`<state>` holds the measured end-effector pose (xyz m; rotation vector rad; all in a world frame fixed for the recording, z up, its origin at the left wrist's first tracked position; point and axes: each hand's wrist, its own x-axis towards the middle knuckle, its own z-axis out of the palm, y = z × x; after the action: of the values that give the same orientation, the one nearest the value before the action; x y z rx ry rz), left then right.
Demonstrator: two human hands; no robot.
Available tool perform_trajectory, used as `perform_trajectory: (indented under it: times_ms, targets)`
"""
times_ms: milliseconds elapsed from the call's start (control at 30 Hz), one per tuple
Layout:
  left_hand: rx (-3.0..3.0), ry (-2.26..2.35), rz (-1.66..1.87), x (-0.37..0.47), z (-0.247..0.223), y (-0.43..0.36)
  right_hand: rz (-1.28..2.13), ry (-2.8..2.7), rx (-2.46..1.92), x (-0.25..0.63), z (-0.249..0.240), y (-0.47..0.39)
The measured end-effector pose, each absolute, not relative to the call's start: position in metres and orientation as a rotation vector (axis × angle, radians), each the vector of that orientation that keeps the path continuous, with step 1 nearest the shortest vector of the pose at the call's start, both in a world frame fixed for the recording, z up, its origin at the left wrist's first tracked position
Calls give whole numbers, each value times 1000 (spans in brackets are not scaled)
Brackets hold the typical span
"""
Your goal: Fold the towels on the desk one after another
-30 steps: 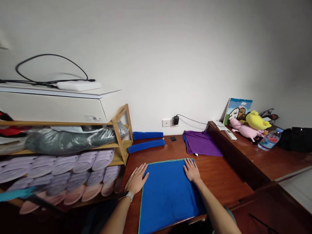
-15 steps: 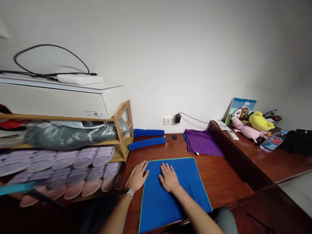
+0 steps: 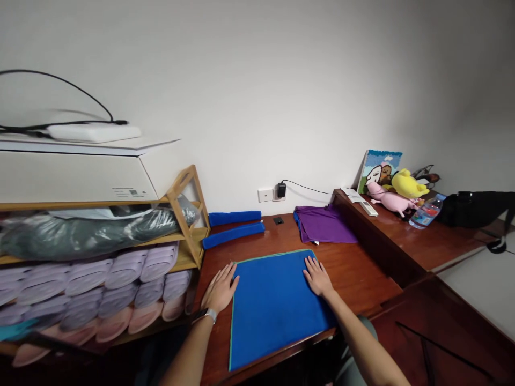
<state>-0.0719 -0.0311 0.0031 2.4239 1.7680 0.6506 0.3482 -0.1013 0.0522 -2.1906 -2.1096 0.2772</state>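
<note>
One blue cloth (image 3: 277, 305) lying spread on brown table (image 3: 362, 284); left hand (image 3: 219, 289) resting at its left edge, right hand (image 3: 317, 276) near far right corner, both flat, fingers extended, grasping nothing. Blue strips (image 3: 233, 235) and purple cloth (image 3: 328, 225) lying beyond.

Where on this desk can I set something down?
The widest bare patch lies right of the flat blue cloth, in front of the purple cloth, left of the raised counter. A narrower strip separates the flat blue cloth from two blue bundles. The counter is crowded around the plush toys, bottle and bag.
</note>
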Motion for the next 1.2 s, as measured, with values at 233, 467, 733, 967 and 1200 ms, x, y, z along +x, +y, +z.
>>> perform_trajectory:
  times_ms: [233,467,733,967,1200]
  targets:
    - [2404,1774,843,-69,20,-41,211,-2171,-1852,274,66,-134]
    - [2646,1557,735,-42,-1,-108,378,-2252,-1615,188,52,-157]
    - [2615,1562,619,-41,5,-115,323,-2113,-1959,292,51,-165]
    - [2537,1590,637,-35,12,-116,316,-1976,-2237,378,49,-174]
    - [2522,1609,769,-34,19,-124,157,-2035,-1981,311,46,-178]
